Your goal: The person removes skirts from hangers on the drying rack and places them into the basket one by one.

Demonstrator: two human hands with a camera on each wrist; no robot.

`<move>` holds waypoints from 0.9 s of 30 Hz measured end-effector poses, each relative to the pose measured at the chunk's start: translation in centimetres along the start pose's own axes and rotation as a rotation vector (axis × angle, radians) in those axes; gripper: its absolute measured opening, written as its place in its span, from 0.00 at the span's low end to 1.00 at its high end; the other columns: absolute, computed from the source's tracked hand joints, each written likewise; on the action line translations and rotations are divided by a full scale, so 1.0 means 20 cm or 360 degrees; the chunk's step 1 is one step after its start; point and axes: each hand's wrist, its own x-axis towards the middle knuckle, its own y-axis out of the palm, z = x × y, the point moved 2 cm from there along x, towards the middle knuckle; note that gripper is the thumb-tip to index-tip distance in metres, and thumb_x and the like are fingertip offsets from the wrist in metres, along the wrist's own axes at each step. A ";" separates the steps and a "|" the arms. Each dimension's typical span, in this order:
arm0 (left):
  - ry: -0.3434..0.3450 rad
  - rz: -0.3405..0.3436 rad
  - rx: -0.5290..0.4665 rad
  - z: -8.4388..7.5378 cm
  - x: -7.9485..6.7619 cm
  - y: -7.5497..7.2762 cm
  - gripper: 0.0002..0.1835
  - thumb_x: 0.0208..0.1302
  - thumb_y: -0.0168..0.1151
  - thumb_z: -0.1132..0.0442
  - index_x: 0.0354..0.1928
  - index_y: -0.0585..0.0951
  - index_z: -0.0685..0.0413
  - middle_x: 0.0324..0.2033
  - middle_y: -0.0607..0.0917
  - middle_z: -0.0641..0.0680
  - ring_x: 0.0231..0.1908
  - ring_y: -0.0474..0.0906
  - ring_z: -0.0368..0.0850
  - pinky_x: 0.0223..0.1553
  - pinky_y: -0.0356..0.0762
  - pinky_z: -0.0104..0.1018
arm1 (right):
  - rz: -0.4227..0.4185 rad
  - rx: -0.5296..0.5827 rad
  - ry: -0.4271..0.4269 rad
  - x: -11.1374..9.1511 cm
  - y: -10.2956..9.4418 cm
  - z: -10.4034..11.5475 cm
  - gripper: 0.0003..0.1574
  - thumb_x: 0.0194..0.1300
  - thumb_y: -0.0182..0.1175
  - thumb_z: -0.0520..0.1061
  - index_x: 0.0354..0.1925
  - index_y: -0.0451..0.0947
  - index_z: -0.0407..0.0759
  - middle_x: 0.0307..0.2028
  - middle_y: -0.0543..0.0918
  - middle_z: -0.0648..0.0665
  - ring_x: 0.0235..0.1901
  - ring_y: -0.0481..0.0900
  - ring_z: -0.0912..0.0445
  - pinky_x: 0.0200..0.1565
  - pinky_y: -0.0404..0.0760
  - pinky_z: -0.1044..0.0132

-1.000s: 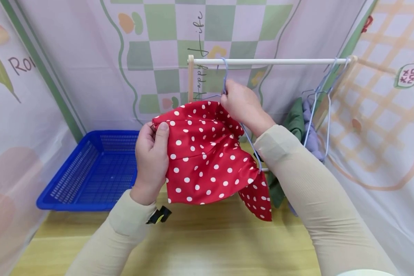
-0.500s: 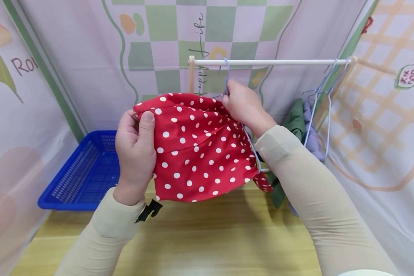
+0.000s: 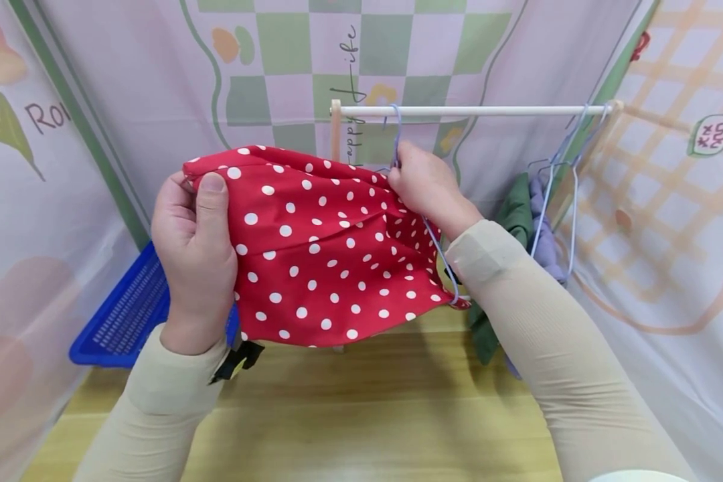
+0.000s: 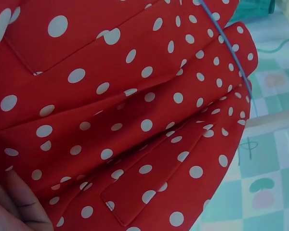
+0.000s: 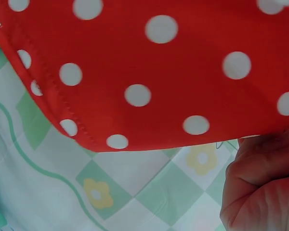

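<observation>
A red garment with white polka dots (image 3: 313, 268) hangs across the middle of the head view, on a thin blue hanger (image 3: 397, 127). My left hand (image 3: 195, 261) pinches its upper left corner, thumb in front, drawing the cloth out sideways. At the hanger's neck, just under the hook, the fingers of my right hand (image 3: 428, 181) are curled round the wire. The hook sits over the white rod (image 3: 488, 110). Stitched pocket-like shapes show on the red cloth (image 4: 149, 125) in the left wrist view. Cloth covers most of the hanger's left side.
On the rack's right end hang a green garment (image 3: 514, 211) and a purple one (image 3: 544, 231), beside other hangers (image 3: 575, 201). A blue plastic basket (image 3: 117, 325) stands at the left, partly behind my left arm. Below lies the wooden tabletop (image 3: 367, 415).
My left hand has moved left and slightly up, spreading the red cloth wider and lifting its hanging right part. My right hand stays at the hanger's neck.
</observation>
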 end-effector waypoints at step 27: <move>0.0316 -0.0059 -0.0001 -0.17 0.12 -0.16 0.12 0.64 0.61 0.66 0.46 0.77 0.66 0.40 0.80 0.68 0.38 0.81 0.56 0.37 0.83 0.34 | -0.0083 -0.0104 -0.0112 0.01 -0.01 -0.01 0.12 0.70 0.45 0.47 0.46 0.67 0.41 0.37 0.78 0.41 0.38 0.76 0.46 0.45 0.76 0.50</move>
